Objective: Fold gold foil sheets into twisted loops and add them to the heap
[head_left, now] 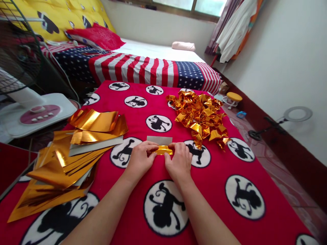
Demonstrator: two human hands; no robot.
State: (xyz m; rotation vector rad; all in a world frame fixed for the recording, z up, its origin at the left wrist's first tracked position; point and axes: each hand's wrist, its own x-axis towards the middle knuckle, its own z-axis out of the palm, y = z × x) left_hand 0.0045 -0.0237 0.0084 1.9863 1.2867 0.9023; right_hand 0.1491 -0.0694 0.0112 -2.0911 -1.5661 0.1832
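Head view: the gold foil strip (163, 150) lies between the hands, a grey flap (159, 139) just beyond it. Left hand (142, 156) and right hand (180, 158) each pinch one end. Judged light, slick, crease-holding, easily torn; best held at both ends. Foil sheets (55, 173) lie left of the left hand; folded foil pieces (212, 119) beyond the right.

I see mirror gloss on the gold foil strip (164, 150), matt on the grey flap (159, 139). Folded foil pieces (201, 112): shiny metallic, sharply creased. Foil sheets (94, 120): smooth, glossy. Monkey-print blanket (214, 183): matt, soft-looking cloth. Fan base (53, 102): smooth plastic.
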